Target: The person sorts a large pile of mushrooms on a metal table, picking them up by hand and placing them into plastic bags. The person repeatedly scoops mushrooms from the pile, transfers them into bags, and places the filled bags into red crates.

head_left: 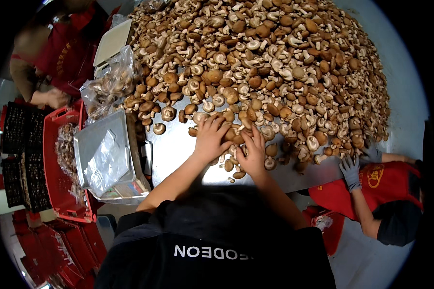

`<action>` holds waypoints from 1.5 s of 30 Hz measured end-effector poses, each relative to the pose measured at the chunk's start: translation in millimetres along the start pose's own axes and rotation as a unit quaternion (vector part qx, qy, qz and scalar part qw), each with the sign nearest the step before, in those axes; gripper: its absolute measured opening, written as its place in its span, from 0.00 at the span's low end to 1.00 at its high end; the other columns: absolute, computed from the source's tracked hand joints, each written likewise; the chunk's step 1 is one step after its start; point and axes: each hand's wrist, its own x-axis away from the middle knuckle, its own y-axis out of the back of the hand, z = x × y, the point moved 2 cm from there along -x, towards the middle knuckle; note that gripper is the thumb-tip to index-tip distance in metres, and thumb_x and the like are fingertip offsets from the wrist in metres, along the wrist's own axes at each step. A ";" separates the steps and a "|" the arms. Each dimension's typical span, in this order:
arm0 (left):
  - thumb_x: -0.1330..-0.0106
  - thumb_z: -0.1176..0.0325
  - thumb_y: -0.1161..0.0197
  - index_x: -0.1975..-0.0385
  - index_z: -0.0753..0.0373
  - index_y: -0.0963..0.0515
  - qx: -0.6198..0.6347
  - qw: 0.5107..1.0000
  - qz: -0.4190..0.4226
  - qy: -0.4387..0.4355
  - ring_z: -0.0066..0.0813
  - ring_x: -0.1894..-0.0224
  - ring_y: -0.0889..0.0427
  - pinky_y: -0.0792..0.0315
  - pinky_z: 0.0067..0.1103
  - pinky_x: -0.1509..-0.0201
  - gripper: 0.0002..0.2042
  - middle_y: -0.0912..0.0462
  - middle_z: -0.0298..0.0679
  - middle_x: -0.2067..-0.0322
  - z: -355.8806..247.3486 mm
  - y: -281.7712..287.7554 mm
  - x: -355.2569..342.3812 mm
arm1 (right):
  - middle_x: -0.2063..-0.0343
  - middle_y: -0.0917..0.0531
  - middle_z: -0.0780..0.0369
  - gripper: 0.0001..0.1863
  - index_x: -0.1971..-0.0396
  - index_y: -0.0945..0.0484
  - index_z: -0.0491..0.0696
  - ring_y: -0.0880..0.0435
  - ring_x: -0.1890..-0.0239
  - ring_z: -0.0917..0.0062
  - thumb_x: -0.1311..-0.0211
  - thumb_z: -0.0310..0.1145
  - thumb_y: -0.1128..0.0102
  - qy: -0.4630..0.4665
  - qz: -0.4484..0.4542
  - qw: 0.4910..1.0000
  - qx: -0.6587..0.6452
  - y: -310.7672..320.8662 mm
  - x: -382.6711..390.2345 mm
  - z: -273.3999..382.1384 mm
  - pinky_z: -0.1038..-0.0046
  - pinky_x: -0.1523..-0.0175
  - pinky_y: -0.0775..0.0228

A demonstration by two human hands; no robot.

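Observation:
A great heap of brown-capped shiitake mushrooms (284,62) covers most of the steel table (171,144) before me. At its near edge my left hand (210,138) lies palm down on a few mushrooms, fingers stretched and apart. Close by on its right, my right hand (252,153) rests among the mushrooms, its fingers pointing forward and its thumb held away from them. Several mushrooms (236,137) sit between the two hands, partly hidden under the fingers. A few small ones (238,175) lie loose just in front of my body.
Left of me are a scale with a metal pan (103,151) holding a clear plastic bag, a red crate (65,202) of bagged mushrooms and more bags (113,82). One co-worker in a red apron (67,53) stands far left; another's gloved hand (351,172) touches the heap's right edge.

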 end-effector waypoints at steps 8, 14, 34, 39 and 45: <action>0.56 0.60 0.32 0.56 0.63 0.25 0.038 0.968 -0.062 0.238 0.45 0.45 0.35 0.38 0.34 0.43 0.25 0.28 0.44 0.52 24.9 6.8 80.2 | 0.54 0.25 0.61 0.20 0.57 0.23 0.52 0.29 0.49 0.66 0.55 0.36 0.39 0.208 0.096 0.970 -0.078 -39.4 -39.5 44.2 0.61 0.43 0.41; 0.40 0.73 0.37 0.50 0.67 0.33 0.487 0.740 -0.172 0.431 0.21 0.61 0.24 0.31 0.16 0.55 0.19 0.22 0.35 0.63 26.8 -11.1 120.3 | 0.57 0.24 0.61 0.19 0.55 0.25 0.50 0.28 0.50 0.70 0.49 0.35 0.41 0.217 0.156 0.962 -0.047 -47.5 -29.2 61.3 0.63 0.38 0.48; 0.48 0.78 0.33 0.53 0.65 0.32 0.534 0.788 0.095 0.292 0.20 0.61 0.25 0.30 0.17 0.55 0.22 0.23 0.34 0.65 -14.2 54.0 119.8 | 0.60 0.22 0.58 0.27 0.49 0.30 0.43 0.23 0.56 0.73 0.51 0.31 0.32 -0.067 0.238 0.897 -0.365 -4.8 23.4 104.3 0.74 0.52 0.32; 0.46 0.66 0.33 0.55 0.67 0.31 0.413 0.834 0.225 0.288 0.26 0.58 0.25 0.32 0.21 0.53 0.21 0.22 0.42 0.62 4.7 56.7 155.6 | 0.63 0.22 0.61 0.22 0.49 0.32 0.40 0.24 0.62 0.83 0.44 0.25 0.38 -0.179 0.264 0.900 -0.297 -12.4 51.7 110.1 0.79 0.57 0.32; 0.46 0.69 0.33 0.57 0.63 0.29 0.503 0.786 0.207 0.293 0.24 0.59 0.26 0.32 0.20 0.53 0.18 0.22 0.38 0.65 11.1 57.5 172.8 | 0.64 0.21 0.60 0.16 0.52 0.31 0.38 0.23 0.67 0.81 0.38 0.29 0.46 -0.282 0.350 0.762 -0.467 -32.7 48.5 108.8 0.78 0.59 0.30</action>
